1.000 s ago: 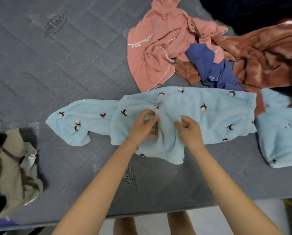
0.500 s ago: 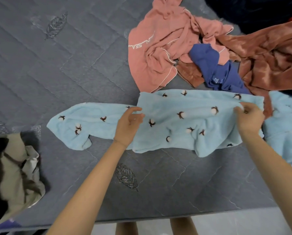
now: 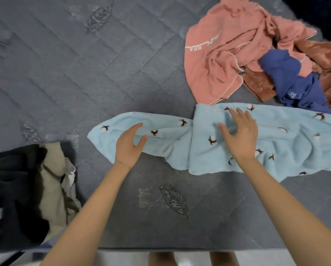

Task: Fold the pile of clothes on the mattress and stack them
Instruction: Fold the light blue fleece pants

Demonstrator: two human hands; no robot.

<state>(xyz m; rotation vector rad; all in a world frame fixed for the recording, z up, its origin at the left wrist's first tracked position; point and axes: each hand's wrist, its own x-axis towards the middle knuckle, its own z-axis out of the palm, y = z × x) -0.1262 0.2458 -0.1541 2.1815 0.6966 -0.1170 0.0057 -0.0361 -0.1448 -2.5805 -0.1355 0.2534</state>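
Grip: nothing held, left hand and right hand rest open on the light blue fleece garment, spread near the front edge of the mattress; soft, light, floppy, so pinch hems or corners.

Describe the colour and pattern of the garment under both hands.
The garment is light blue with small white-and-brown cotton-boll prints; the head view shows it.
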